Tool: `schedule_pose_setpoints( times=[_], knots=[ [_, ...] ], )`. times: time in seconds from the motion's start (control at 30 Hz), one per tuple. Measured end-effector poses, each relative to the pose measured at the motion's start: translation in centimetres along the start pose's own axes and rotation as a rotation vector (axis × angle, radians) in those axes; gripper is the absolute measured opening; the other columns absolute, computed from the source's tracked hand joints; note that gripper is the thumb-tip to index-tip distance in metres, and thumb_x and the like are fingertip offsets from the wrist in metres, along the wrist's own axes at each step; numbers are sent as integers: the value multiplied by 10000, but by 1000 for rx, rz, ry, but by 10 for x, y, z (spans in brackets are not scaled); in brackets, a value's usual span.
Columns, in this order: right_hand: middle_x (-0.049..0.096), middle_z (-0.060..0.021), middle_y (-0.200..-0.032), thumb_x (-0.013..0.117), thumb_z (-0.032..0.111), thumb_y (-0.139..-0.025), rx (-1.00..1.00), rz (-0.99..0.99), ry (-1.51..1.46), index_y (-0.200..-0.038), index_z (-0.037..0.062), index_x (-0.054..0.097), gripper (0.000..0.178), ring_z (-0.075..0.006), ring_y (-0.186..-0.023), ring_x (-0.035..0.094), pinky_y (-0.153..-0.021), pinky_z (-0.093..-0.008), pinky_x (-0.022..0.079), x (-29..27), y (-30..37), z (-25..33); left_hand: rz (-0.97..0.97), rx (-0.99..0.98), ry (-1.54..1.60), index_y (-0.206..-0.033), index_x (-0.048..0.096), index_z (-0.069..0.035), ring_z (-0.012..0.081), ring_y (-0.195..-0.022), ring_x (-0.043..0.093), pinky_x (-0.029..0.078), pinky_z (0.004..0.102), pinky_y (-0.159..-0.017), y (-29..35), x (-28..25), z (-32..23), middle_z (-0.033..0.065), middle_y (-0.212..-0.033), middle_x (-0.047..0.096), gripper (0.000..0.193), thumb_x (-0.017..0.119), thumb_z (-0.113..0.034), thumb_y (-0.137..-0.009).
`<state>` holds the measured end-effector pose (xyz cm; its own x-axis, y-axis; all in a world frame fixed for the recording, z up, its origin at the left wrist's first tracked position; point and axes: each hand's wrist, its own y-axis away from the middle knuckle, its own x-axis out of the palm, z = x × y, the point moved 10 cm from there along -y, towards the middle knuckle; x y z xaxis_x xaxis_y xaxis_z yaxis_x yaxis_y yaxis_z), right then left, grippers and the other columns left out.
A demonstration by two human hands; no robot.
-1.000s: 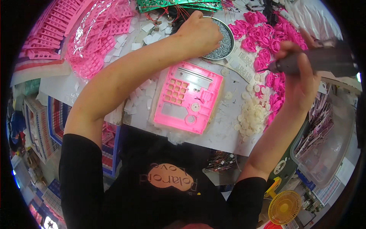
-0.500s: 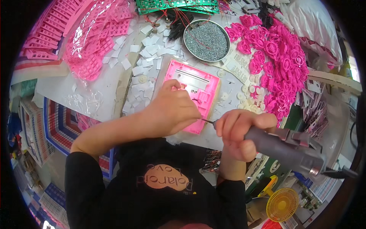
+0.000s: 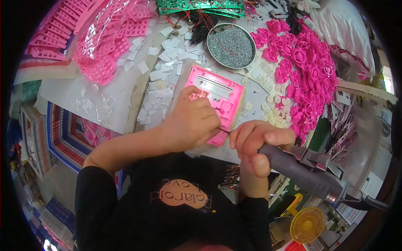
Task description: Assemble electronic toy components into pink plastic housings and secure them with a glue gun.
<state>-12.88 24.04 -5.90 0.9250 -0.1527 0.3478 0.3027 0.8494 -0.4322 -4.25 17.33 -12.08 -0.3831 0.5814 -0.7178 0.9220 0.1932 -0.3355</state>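
Note:
My right hand (image 3: 260, 144) is wrapped round a dark grey electric screwdriver (image 3: 299, 171), held tilted with its thin bit pointing left. A pink plastic casing (image 3: 236, 91) lies on the table in front of me, with a silvery strip and small dark parts inside it. Over the casing's lower left part rests my left hand (image 3: 194, 121), fingers curled. Its thumb and forefinger are pinched close to the bit's tip. What they hold, if anything, is hidden.
Beyond the casing stands a round metal bowl (image 3: 208, 49) of small screws. Pink ring-shaped parts (image 3: 307, 62) are heaped right, above cream discs (image 3: 270, 106). White paper squares (image 3: 167, 54) lie left. Green circuit boards (image 3: 201, 6) and bagged pink parts (image 3: 102, 52) sit farther back.
My right hand and the screwdriver have shifted slightly left, the bit staying near my left fingertips. The whole view has moved a little. My left hand keeps its place on the casing.

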Motion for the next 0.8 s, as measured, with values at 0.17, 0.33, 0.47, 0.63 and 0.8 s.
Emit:
schedule_pose_setpoints(
  times=[0.17,0.33,0.47,0.63,0.8],
  knots=[
    [543,-53,-678,674,101,-920,-68,-110,103,-1270,56,451,417,-173,-599,518,-596,-360,505,-26,11,-13,70,82,-104,-1007,696,-120,205,-1087,570,303,569,-1079,7,6,2,15,-1111,632,349,810,-282,-719],
    [514,-48,-644,666,153,-934,-31,-143,163,-1281,71,447,418,-164,-570,486,-570,-351,492,-24,12,-30,152,246,-244,-984,707,-116,192,-1098,573,291,590,-1117,14,24,-3,-2,-1082,635,249,721,-253,-777],
    [517,-53,-644,671,159,-935,2,-151,176,-1219,62,458,369,-164,-570,483,-569,-356,494,-23,14,-41,149,313,-360,-956,717,-120,185,-1116,569,262,609,-1155,15,26,-8,-11,-1051,630,192,643,-229,-816],
    [617,-119,-764,655,-11,-882,14,-71,164,-1048,19,540,204,-209,-691,620,-661,-336,533,-16,18,-57,72,295,-301,-846,713,-129,200,-1055,581,267,584,-1191,15,23,-10,4,-927,621,135,616,-171,-761],
    [535,-81,-703,690,94,-915,1,-29,301,-1052,50,451,279,-198,-579,530,-583,-358,508,-9,18,-60,198,329,-386,-858,727,-119,223,-1103,566,258,599,-1183,20,35,-11,11,-958,638,161,619,-195,-767]
  ],
)
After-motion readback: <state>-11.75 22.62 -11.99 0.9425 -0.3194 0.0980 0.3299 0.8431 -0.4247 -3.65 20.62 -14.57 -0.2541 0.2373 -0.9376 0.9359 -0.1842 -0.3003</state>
